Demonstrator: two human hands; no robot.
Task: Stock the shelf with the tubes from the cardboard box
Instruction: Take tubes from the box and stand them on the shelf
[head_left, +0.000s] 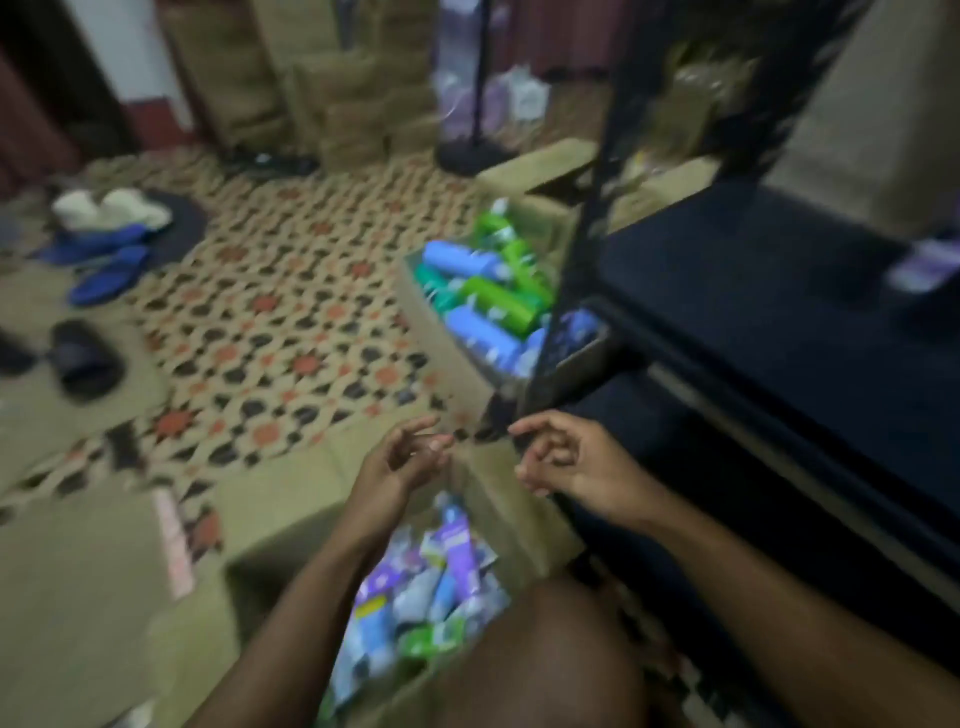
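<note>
A: How much can you actually make out?

B: Not a lot; the whole view is smeared. The tubes (447, 566) are a jumble of purple, blue, white and green, and no label is readable. The person's knee (545, 660) covers the near right part of the cardboard box (280, 504), and the left forearm crosses its opening.

A: Where is that box?

B: On the patterned carpet (291, 291), directly in front of the person, with its flaps folded outward. It is just beside the dark shelf (753, 291) on the right.

A: And the hands?

B: Both hover above the far edge of the box, apart from the tubes below. The left hand (410, 462) has its fingers loosely curled and looks empty. The right hand (561, 462) is the same, relaxed with nothing in it. It is near the foot of the black shelf post (582, 249).

A: Is there anything on the shelf?

B: A pale purple thing (924, 265) sits at the far right edge. It is cut off and too blurred to identify.

A: What lies farther out?

B: A second box (431, 306) stands beyond the post, holding green and blue containers (493, 291), and the post partly hides it. Blue slippers (104, 270) and a dark pair (83, 358) lie on the floor to the left. Brown cartons at the back are only shapes.
</note>
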